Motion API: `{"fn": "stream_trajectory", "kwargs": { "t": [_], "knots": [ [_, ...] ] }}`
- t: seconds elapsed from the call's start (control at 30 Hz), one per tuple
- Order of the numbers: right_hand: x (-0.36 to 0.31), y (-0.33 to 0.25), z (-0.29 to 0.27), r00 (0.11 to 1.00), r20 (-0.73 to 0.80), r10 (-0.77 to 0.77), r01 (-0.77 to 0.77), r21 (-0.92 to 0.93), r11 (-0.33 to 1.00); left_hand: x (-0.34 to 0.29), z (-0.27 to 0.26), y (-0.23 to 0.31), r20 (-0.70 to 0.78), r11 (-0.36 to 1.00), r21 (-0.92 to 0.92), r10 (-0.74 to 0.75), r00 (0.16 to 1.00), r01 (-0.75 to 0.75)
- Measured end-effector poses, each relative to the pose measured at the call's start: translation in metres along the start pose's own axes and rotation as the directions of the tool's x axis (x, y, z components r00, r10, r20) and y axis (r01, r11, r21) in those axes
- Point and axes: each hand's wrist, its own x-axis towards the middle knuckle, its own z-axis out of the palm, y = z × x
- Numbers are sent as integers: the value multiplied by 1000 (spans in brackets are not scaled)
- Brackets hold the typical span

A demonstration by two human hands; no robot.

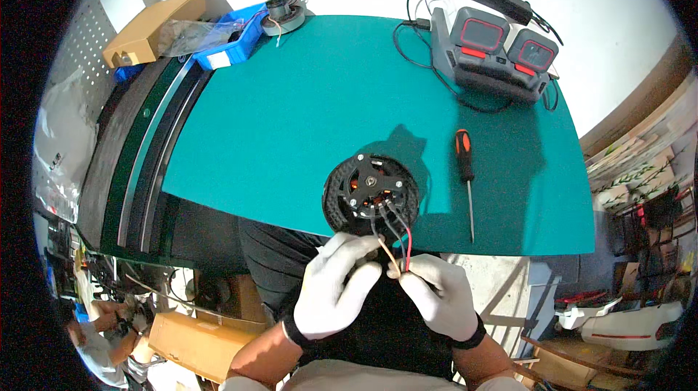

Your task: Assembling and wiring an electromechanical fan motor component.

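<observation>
White-gloved hands, left (pixel 334 285) and right (pixel 436 296), pinching motor (pixel 371 194) wires (pixel 392 242), blue bin (pixel 229 42) holding bag.

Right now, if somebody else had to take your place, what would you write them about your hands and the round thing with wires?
Left hand: white glove, fingers curled on the wires just under the round black motor.
Right hand: white glove, fingertips pinching the wire ends, red, black and pale ones.
Motor: at the near edge of the green mat, wires hanging off toward the hands.
Screwdriver: orange and black handle, lying on the mat to the motor's right, untouched.
Done: motor is out and its wires are gathered in both hands.
Left: wire ends are still loose, joined to nothing that I can see.
</observation>
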Motion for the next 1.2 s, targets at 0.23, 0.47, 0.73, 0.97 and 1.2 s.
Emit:
{"fn": "stream_trajectory", "kwargs": {
  "t": [0.23, 0.47, 0.73, 0.97, 1.2],
  "knots": [
    [4, 7, -1, 991, -38, -126, 115, -213, 970, 4, 10, 2, -3, 997, -49, -51, 999, 51],
    [3, 19, 5, 964, -106, -244, 202, -305, 931, 7, 28, 7, -72, 1000, 14, 14, 997, -13],
    [5, 14, -3, 942, -166, -290, 217, -359, 908, -2, 21, 1, -19, 997, -35, -76, 997, 75],
    [8, 6, -10, 855, -141, -500, 371, -507, 778, -8, 33, 8, 38, 986, -75, -146, 989, 149],
    [9, 12, -6, 823, -124, -555, 424, -518, 743, -15, 29, 5, 97, 999, 1, -39, 995, 39]
  ]
}}
